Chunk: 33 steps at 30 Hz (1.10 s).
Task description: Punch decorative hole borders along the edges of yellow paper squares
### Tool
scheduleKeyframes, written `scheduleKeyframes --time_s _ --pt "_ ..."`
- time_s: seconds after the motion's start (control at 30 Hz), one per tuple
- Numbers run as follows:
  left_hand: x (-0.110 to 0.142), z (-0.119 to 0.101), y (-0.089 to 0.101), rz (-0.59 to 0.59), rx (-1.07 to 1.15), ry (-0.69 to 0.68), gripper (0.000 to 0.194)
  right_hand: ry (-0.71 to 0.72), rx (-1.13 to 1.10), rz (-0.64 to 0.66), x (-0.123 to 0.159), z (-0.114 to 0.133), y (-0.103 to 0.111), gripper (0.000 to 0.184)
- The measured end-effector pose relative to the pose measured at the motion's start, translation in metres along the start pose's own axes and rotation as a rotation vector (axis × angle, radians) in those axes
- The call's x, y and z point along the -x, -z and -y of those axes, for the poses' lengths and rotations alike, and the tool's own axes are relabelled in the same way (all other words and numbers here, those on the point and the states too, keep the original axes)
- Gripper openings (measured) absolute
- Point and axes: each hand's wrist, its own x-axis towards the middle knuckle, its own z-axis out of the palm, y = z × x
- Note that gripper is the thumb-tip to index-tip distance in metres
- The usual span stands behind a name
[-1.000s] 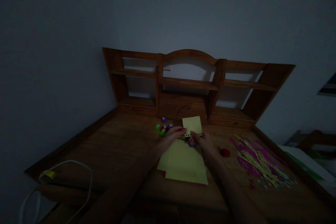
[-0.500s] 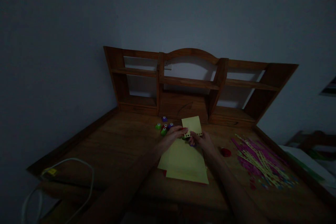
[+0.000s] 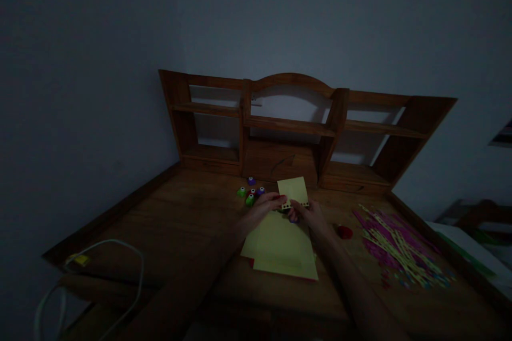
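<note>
Left hand (image 3: 263, 205), right hand (image 3: 311, 216) hold slip (image 3: 293, 188) by edge; desk (image 3: 172, 208) spreads leftward.

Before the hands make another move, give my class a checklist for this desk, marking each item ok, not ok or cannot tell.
1. Small yellow paper held: ok, left hand and right hand are both at its near edge.
2. Row of dark spots fully visible: not ok, the hands partly cover it.
3. Larger yellow sheets squared up: not ok, their edges are offset.
4. Purple piece by the right hand identified: cannot tell, mostly hidden.
5. Pile of strips apart from the sheets: ok, it lies off to the right.
</note>
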Motion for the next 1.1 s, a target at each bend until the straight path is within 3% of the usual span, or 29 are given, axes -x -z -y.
scheduleKeyframes --time_s 1.1 --pt "0.0 0.005 0.004 -0.05 -0.026 -0.02 0.034 0.04 0.037 0.049 -0.002 -0.004 0.003 0.045"
